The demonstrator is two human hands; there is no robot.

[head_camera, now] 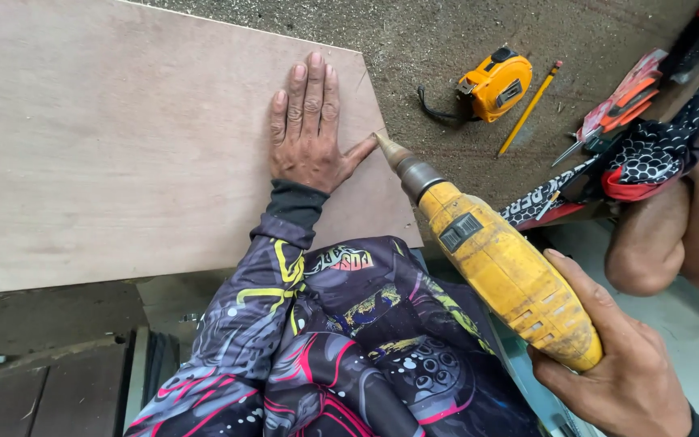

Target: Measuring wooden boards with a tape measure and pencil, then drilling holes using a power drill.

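Note:
My left hand (309,129) lies flat on a large plywood sheet (123,137), fingers together, thumb spread toward the right edge. My right hand (620,364) grips the rear of a worn yellow power drill (503,267). The drill slants up to the left, and its bit tip touches the plywood near the right edge, just beside my left thumb. My patterned dark sleeve (285,307) crosses the lower middle.
A yellow tape measure (495,85) and a yellow pencil (530,109) lie on the dusty work surface (446,32) beyond the sheet. A red-handled tool (620,105) rests at the far right. Another person's arm and knee (673,235) sit at the right edge.

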